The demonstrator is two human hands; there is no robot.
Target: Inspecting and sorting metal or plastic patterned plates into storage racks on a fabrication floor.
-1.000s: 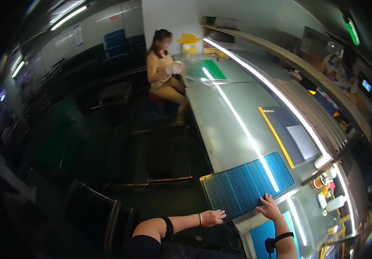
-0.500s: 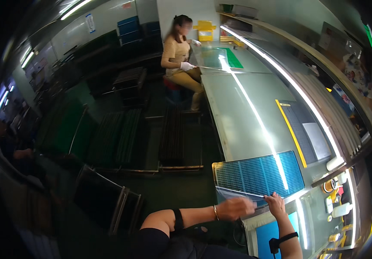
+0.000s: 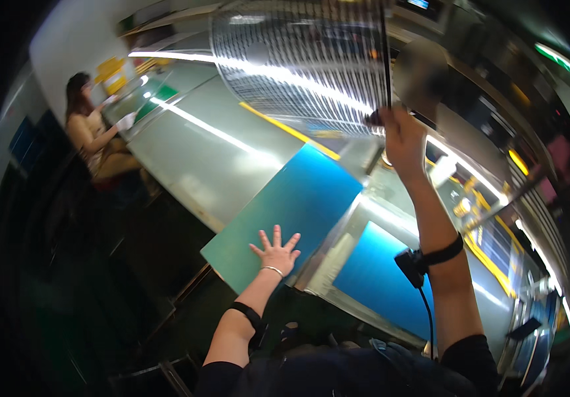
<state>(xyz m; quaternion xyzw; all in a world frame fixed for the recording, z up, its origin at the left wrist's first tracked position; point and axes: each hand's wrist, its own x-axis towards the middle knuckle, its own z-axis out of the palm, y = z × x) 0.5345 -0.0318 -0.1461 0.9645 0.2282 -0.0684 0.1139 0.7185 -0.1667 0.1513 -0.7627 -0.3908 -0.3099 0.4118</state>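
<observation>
My left hand (image 3: 277, 255) lies flat, fingers spread, on a smooth blue-green panel (image 3: 298, 198). That panel rests on the bench, its near left corner jutting past the edge. Raised above the bench, my right hand (image 3: 404, 149) is closed on the edge of a large clear film (image 3: 298, 73) with rows of dark lines. The film bows and hangs well off the panel; its upper part runs out of view. Below my right forearm, a second blue sheet (image 3: 384, 278) lies on the bench, partly covered by the arm.
A yellow-edged strip (image 3: 288, 129) lies beyond the panel. At the far left a seated co-worker (image 3: 89, 135) in white gloves handles a clear sheet over a green panel (image 3: 159, 102). Bottles, yellow frames (image 3: 493, 261) and a lamp tube stand along the right.
The lined film has come up off the blue panel, lifted by my right hand. My left hand has moved from near the film's edge to lie flat on the bared panel. The view has swung right.
</observation>
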